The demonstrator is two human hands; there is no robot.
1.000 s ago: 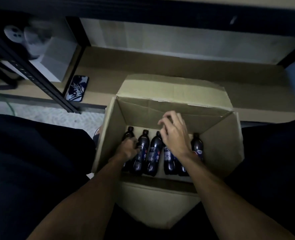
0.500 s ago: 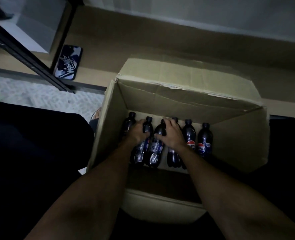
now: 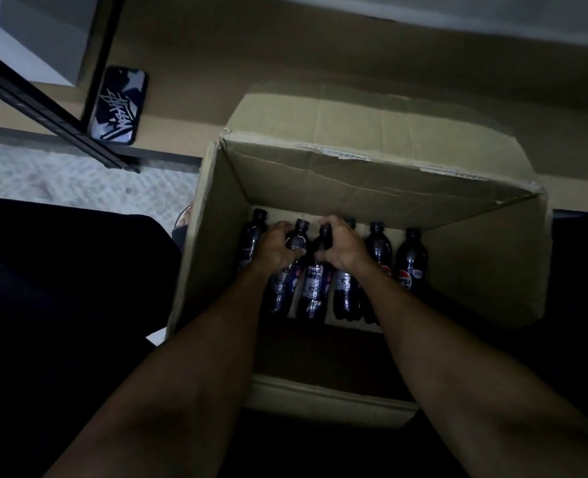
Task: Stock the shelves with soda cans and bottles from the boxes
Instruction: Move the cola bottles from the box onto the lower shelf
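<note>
Reached with both bare forearms into an open cardboard box on the pale speckled floor between dark-clothed knees, in dim light, far flap folded out over a low tan shelf board. Stood in a single row along the box's far wall, caps up: six dark Pepsi bottles, the red-and-blue logo legible only on the two at the right. Curled the left hand round the shoulder of the second bottle from the left, thumb across its front, fingers wrapped behind the neck and just beside the leftmost bottle. Closed the right hand likewise on the third bottle, thumb hooked at the front, knuckles bent over the cap. Hid much of the fourth bottle behind that hand; could not tell whether fingers touched it. Held both hands nearly thumb to thumb between the two gripped necks. Could not tell whether either gripped bottle had left the box's bottom. Stood clear of both hands: the sixth bottle, at the far right. Lay on the shelf board at the left: a phone in a dark case with a white scrawled print, partly crossed by a slanting black metal bar.
</note>
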